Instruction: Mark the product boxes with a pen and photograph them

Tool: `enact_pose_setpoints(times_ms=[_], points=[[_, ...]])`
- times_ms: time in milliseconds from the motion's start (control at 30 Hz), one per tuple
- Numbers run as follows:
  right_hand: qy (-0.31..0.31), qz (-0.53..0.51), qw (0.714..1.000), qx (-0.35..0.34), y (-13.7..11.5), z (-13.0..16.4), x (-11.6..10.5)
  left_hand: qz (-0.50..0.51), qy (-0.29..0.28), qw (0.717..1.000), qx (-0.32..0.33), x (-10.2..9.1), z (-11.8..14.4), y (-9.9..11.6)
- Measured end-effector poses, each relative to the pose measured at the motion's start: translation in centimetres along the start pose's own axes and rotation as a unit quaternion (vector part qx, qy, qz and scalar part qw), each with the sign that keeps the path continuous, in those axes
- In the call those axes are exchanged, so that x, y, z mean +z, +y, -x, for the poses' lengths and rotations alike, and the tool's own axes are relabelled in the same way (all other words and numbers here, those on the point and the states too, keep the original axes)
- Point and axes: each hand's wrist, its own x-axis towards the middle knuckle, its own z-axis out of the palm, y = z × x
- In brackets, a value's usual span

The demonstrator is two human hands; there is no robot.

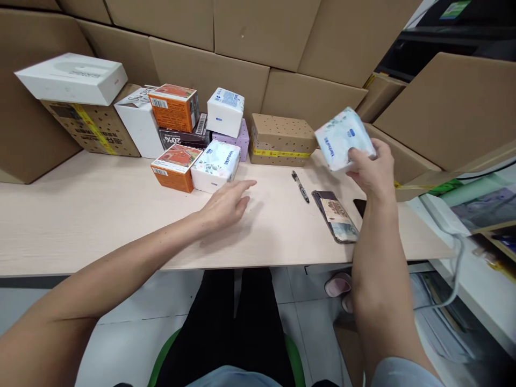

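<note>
The right hand [373, 169] is gripping a soft tissue pack [344, 138], white with pale print and blue lettering, and is holding it raised above the right end of the tabletop [80, 226]. The fingers are curling around the pack's near right edge, with the thumb side pressing on its face; the pack is tilting, clear of the surface. It is sitting in the air just right of a perforated brown box [282, 138] with yellow tape.

The left hand [228, 201] is lying wide and flat, palm down, fingers stretching out loosely toward the far right. It is holding nothing. Whether the palm is touching the tabletop or hovering just over it cannot be told; a shadow is showing under it. It is sitting just near of a second tissue pack [215, 164], which is resting beside an orange carton [176, 166].

A black pen [300, 186] is lying between the two hands. A dark wallet with a printed card [336, 216] is lying just below the right wrist. Further boxes are standing stacked at the far left, topped by a white flat box [72, 78]. Cardboard cartons [258, 32] are lining the far side.
</note>
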Motion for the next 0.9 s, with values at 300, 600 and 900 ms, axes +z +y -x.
enact_pose_setpoints(times_ms=[300,600,900], points=[[-0.408,-0.117,0.898,-0.115,-6.5,8.9,4.0,0.030,0.153,0.987,0.048,-0.5,0.6,-0.2],[-0.380,-0.139,0.914,-0.013,-3.8,9.3,3.9,-0.036,0.145,0.989,0.019,-1.2,0.6,0.4],[-0.438,-0.181,0.877,0.082,-4.4,10.2,5.3,-0.073,0.010,0.990,-0.120,-1.9,0.2,0.6]])
